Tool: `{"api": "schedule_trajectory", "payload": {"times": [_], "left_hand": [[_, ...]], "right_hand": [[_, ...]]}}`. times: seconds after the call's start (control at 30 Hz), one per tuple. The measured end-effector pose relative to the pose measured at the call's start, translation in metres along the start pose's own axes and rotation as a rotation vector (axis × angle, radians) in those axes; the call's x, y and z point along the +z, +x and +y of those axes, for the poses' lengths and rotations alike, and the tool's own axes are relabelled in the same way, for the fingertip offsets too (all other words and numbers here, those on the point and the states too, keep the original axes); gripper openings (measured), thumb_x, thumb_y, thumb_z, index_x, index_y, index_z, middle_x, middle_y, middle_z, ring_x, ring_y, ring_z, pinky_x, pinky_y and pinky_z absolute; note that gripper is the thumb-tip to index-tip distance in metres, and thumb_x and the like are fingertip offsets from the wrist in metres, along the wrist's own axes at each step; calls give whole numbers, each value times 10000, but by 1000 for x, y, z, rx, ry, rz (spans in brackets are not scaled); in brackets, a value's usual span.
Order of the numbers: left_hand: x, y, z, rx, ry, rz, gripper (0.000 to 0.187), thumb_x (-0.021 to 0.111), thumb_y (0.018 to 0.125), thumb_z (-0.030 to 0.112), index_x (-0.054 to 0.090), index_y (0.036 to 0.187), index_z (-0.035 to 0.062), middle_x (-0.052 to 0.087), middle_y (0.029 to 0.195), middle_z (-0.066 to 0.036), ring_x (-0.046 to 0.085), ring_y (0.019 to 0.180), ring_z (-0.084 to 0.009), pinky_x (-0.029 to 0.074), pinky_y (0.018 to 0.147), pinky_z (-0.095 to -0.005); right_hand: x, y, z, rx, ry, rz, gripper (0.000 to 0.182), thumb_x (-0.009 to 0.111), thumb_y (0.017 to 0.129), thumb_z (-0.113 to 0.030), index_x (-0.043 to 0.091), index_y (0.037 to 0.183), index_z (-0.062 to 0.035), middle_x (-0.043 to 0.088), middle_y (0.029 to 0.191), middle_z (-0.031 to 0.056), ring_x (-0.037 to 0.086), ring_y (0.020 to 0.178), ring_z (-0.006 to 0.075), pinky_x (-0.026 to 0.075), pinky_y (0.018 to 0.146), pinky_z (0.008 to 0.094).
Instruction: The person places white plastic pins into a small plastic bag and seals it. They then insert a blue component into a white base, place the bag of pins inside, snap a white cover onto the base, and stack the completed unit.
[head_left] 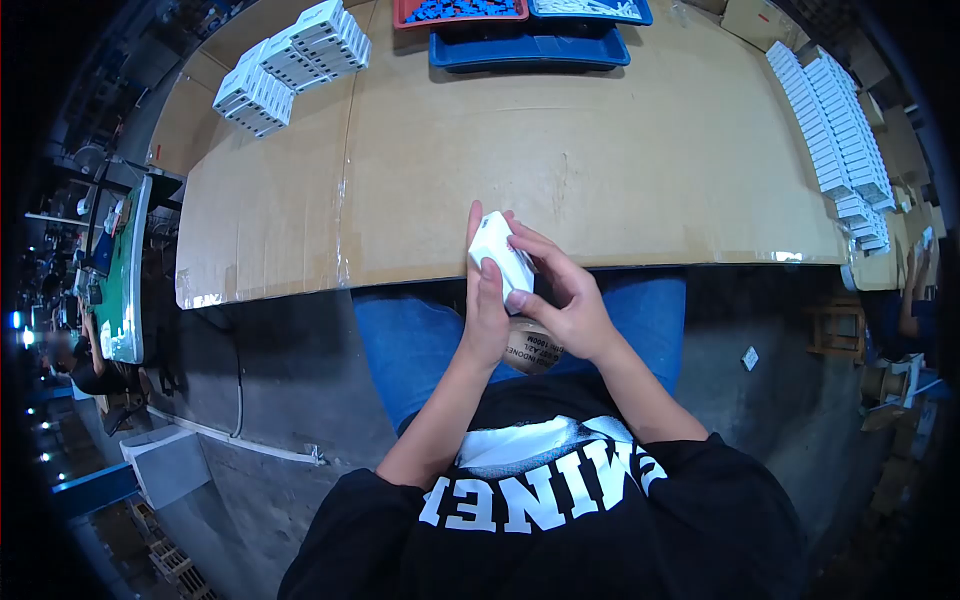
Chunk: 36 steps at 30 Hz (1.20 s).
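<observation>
A small white box-shaped piece is held up between both hands, just off the near edge of the table. My left hand supports it from the left, the thumb lying along its near face. My right hand grips it from the right, with fingertips on its upper side and the thumb at its lower end. Below the hands, a brown round item with dark printed lettering shows near my lap, partly covered by the right hand.
The table has a cardboard top. Stacks of white boxes stand at far left, with long rows of white pieces at right. At the back are a red tray of blue parts and blue trays. Another person is far left.
</observation>
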<state>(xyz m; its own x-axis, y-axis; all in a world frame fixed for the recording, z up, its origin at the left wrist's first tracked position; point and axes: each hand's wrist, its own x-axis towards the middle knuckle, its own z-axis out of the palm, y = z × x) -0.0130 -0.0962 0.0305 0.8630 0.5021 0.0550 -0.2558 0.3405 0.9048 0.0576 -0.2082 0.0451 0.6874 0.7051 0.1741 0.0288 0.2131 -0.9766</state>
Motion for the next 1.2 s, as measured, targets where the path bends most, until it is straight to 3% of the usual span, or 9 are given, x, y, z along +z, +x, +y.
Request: {"api": "schedule_trajectory", "payload": {"times": [0.07,0.17,0.3,0.4,0.63,0.77,0.83,0.93,1.2], "left_hand": [[4,2,4,9,50,42,931,342,1032,733,102,1680,109,429,1538,-172,447,1418,-286,367,1181,-421],[8,2,7,45,107,94,929,314,1025,752,163,1670,100,458,1497,-180,449,1398,-272,362,1173,-397],[5,-1,7,109,128,64,945,351,1024,744,185,1653,58,442,1489,-212,429,1396,-272,312,1183,-395],[5,-3,8,149,135,41,966,382,1017,743,194,1643,31,426,1497,-241,415,1406,-285,283,1196,-402],[2,-5,-1,177,121,23,905,383,1051,682,246,1610,-16,459,1464,-238,443,1376,-279,299,1186,-388],[6,-6,-1,174,107,39,874,379,1063,658,261,1599,-22,471,1447,-226,452,1367,-278,302,1185,-388],[11,-6,5,145,145,67,923,354,1019,755,295,1559,8,501,1387,-158,452,1345,-232,309,1173,-365],[8,-8,0,171,100,58,861,376,1067,652,266,1595,-18,484,1412,-210,447,1365,-270,312,1175,-384],[6,-11,-8,118,15,65,922,386,1024,730,259,1587,11,478,1412,-171,438,1358,-248,300,1180,-378]], "right_hand": [[4,-1,-6,-117,-250,-22,564,777,918,-146,584,1435,-29,466,1591,198,462,1471,335,369,1202,426],[14,-9,-3,-60,-264,12,522,697,987,-142,548,1465,5,502,1559,207,452,1476,317,341,1217,418],[26,-18,7,-28,-135,92,552,663,1022,-176,503,1502,44,528,1529,249,561,1384,344,430,1154,404],[27,-16,5,-213,-335,106,517,675,1005,-125,531,1463,66,537,1496,295,569,1364,403,480,1096,398],[28,-20,9,-237,-381,123,485,626,1039,-139,528,1469,63,531,1485,320,571,1348,432,512,1060,407],[30,-21,12,-250,-407,135,468,599,1052,-142,531,1463,70,540,1464,338,593,1315,448,536,1027,413],[31,-21,12,-249,-407,145,463,593,1053,-137,531,1462,72,544,1455,344,598,1306,452,540,1022,414],[32,-22,12,-263,-435,150,455,581,1055,-126,532,1455,83,551,1442,352,606,1295,458,543,1019,419],[29,-25,12,-237,-479,131,443,554,1065,-127,531,1445,100,559,1431,354,612,1293,453,532,1038,415]]}}
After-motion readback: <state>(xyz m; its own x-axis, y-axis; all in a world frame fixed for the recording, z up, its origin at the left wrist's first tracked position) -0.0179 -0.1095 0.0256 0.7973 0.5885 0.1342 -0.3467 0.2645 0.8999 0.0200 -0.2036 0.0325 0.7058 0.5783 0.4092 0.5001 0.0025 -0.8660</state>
